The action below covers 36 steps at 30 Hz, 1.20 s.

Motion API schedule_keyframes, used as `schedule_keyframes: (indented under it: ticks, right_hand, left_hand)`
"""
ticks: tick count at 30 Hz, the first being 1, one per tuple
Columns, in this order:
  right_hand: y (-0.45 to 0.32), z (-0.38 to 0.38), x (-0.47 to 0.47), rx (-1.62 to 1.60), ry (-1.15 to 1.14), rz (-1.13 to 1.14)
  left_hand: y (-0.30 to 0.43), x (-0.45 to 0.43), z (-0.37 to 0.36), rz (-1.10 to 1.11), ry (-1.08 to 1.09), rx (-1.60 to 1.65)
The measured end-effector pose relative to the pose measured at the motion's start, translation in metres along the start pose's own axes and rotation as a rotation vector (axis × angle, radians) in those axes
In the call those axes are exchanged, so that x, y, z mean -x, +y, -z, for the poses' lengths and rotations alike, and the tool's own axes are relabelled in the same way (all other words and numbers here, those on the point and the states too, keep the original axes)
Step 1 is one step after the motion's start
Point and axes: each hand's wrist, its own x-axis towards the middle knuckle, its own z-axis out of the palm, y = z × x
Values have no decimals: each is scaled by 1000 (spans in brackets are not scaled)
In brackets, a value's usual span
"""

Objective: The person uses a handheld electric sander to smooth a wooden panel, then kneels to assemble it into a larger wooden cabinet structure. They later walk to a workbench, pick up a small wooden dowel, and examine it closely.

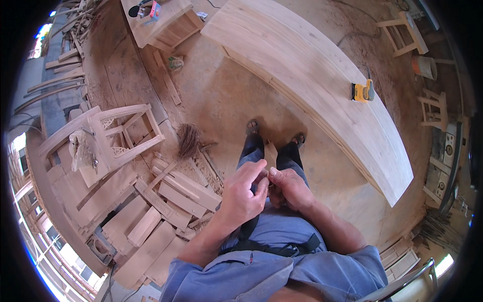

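Note:
My left hand (pixel 244 191) and my right hand (pixel 291 188) meet in front of my waist, above the floor. Their thumbs and fingertips pinch together around a small brownish object (pixel 267 175). Fingers cover most of it, so its kind cannot be told. Beyond my hands stretches a long pale wooden tabletop (pixel 302 71). On its right part sits a yellow and black electric palm sander (pixel 362 92), out of reach of both hands.
At left, an unfinished wooden chair (pixel 128 130) lies tipped near a twig broom (pixel 188 140). Loose boards (pixel 181 192) cover the floor beside me. A wooden cabinet (pixel 166 26) stands at the back left. Stools (pixel 405 36) and a bucket (pixel 425 67) are at right.

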Motion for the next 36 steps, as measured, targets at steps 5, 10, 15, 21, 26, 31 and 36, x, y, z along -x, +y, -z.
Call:
schedule_keyframes:
  ticks: [5,10,15,21,26,31,36]
  right_hand:
    - [7,1,-8,-229,-24,-49]
    - [0,-5,-10,-341,59,-144]
    - [-2,-4,-12,-378,-9,-148]
    - [-7,-8,-11,-404,-49,-122]
    - [-13,-12,-6,-402,-56,-107]
    - [-13,-15,-4,-361,-56,-108]
    - [-7,-14,-2,-332,-135,-49]
  left_hand:
    - [-7,-6,4,-117,-50,-6]
    - [-10,-9,9,-42,-104,47]
    - [-17,-7,12,-22,-85,47]
    - [-24,-3,13,153,-50,349]
    - [-21,-13,21,5,-127,298]
    - [-14,-20,32,-168,-197,141]
    - [-11,-16,34,91,-175,397]
